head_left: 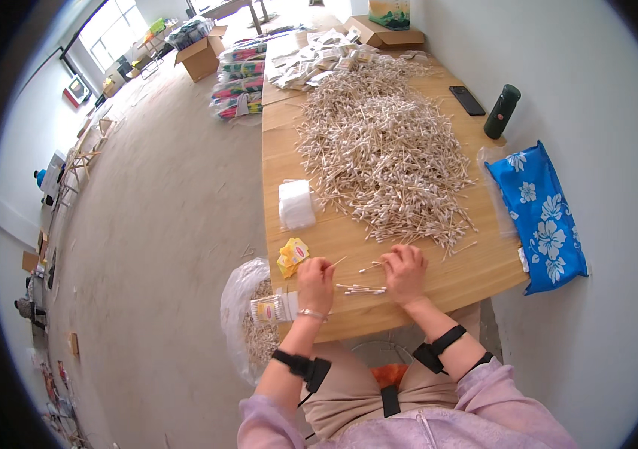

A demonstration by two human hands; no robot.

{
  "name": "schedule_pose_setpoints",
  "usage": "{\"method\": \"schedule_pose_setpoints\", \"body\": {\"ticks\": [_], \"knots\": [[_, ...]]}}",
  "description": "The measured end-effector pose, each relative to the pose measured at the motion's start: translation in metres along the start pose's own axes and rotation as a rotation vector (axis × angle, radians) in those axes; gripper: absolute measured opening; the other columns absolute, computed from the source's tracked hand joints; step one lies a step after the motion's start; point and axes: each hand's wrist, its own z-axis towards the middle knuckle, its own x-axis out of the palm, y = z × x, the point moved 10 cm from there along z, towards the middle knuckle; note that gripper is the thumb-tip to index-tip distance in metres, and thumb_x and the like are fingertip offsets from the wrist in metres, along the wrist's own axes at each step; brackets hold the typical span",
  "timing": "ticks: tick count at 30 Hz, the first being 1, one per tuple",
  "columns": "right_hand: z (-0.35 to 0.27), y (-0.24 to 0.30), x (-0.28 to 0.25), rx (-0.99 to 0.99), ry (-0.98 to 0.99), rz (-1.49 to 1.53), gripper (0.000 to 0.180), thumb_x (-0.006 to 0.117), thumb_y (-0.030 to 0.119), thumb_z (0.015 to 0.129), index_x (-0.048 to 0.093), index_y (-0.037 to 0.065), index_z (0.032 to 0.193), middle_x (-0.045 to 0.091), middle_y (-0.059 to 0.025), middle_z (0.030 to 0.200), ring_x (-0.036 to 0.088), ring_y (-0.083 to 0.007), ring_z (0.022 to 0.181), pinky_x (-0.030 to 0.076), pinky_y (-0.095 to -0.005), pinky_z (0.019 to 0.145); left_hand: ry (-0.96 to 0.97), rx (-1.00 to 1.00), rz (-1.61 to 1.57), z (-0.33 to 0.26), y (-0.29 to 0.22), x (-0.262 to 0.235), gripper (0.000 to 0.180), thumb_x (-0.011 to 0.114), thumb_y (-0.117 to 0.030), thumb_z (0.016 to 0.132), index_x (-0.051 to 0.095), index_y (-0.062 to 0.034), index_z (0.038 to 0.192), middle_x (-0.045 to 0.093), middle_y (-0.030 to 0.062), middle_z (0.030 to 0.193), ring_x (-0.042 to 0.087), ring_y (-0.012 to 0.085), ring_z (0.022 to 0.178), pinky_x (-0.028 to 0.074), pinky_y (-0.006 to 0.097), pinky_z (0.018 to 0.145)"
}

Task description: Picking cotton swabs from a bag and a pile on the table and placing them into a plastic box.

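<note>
My left hand (315, 286) is closed, with a thin cotton swab (340, 262) sticking out from its fingertips. Pinched fingers of my right hand (406, 271) hold another cotton swab (368, 268), its white tip pointing left. Between and just below the hands lies a small row of cotton swabs (362, 289) on the wooden table (349, 318). Yellow printed cards (293, 256) sit beside my left hand. Left of that wrist, a filled clear packet of swabs (265, 310) lies at the table's edge. Beyond both hands spreads a large heap of loose cotton swabs (394, 150).
A stack of clear bags (296, 204) lies on the left side. A plastic sack of swabs (257, 344) hangs beside the table's left edge. Along the right are a blue flowered pack (544, 217), a dark green bottle (502, 111) and a phone (467, 100). Filled packets (319, 63) cover the far end.
</note>
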Motion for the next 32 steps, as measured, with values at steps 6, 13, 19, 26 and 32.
{"method": "schedule_pose_setpoints", "body": {"ticks": [6,13,19,26,32], "knots": [[0.005,-0.078,-0.065,0.286,-0.335,-0.145,0.038,0.069,0.014,0.075,0.058,0.015,0.111,0.049,-0.0092,0.123,0.041,-0.0321,0.120,0.031,-0.0480,0.101,-0.092,-0.056,-0.001,-0.085,0.043,-0.104,0.008,0.064,-0.003,0.082,0.057,-0.0025,0.086,0.056,0.0099,0.078,0.054,0.0241,0.072,0.045,0.033,0.068],[0.007,-0.098,-0.028,0.319,-0.114,0.055,0.033,0.069,0.012,0.075,0.058,0.009,0.106,0.049,-0.0135,0.122,0.046,-0.0343,0.115,0.037,-0.0466,0.096,-0.152,-0.415,0.111,-0.189,0.173,-0.144,0.006,0.065,-0.004,0.081,0.060,-0.0015,0.084,0.059,0.0089,0.077,0.056,0.0179,0.065,0.047,0.029,0.062],[0.016,-0.012,0.001,0.015,-0.012,0.162,0.026,0.065,0.005,0.075,0.061,0.009,0.101,0.052,-0.0120,0.116,0.048,-0.0327,0.111,0.041,-0.0413,0.093,-0.059,-0.483,0.230,-0.205,0.212,-0.117,0.009,0.070,-0.008,0.076,0.063,-0.0054,0.081,0.062,0.0084,0.076,0.061,0.0216,0.069,0.049,0.033,0.064],[0.046,-0.012,-0.007,-0.220,-0.035,-0.137,0.032,0.062,0.005,0.075,0.065,0.010,0.107,0.053,-0.0099,0.121,0.043,-0.0293,0.120,0.036,-0.0427,0.100,0.026,-0.494,0.314,-0.208,0.232,-0.094,0.012,0.069,-0.002,0.072,0.061,-0.0068,0.079,0.062,0.0096,0.076,0.060,0.0270,0.077,0.047,0.039,0.075],[0.039,-0.052,-0.026,0.023,-0.066,-0.177,0.033,0.062,0.009,0.077,0.065,0.011,0.110,0.046,-0.0126,0.133,0.038,-0.0312,0.126,0.030,-0.0445,0.105,-0.229,-0.713,0.171,-0.223,0.282,-0.114,0.018,0.066,-0.005,0.078,0.062,-0.0046,0.096,0.066,0.0138,0.088,0.064,0.0246,0.085,0.048,0.038,0.081]]}}
